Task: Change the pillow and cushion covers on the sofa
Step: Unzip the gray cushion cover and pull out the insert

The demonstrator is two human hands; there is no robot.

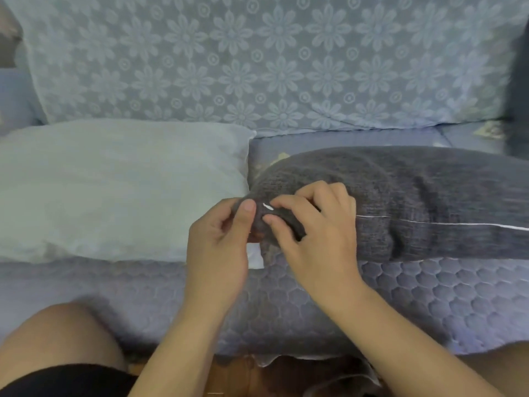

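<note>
Both hands pinch the grey cushion's corner on the quilted sofa seat.

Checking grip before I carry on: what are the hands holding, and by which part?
Both the left hand and the right hand pinch the grey cushion at its left corner, beside the small white zipper pull.

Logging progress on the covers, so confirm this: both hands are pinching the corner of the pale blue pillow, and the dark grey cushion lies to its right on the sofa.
Wrong in one respect: the left hand and right hand pinch the corner of the dark grey cushion, not the pale blue pillow. The head view shows it. The cushion does lie to the pillow's right on the sofa.
</note>
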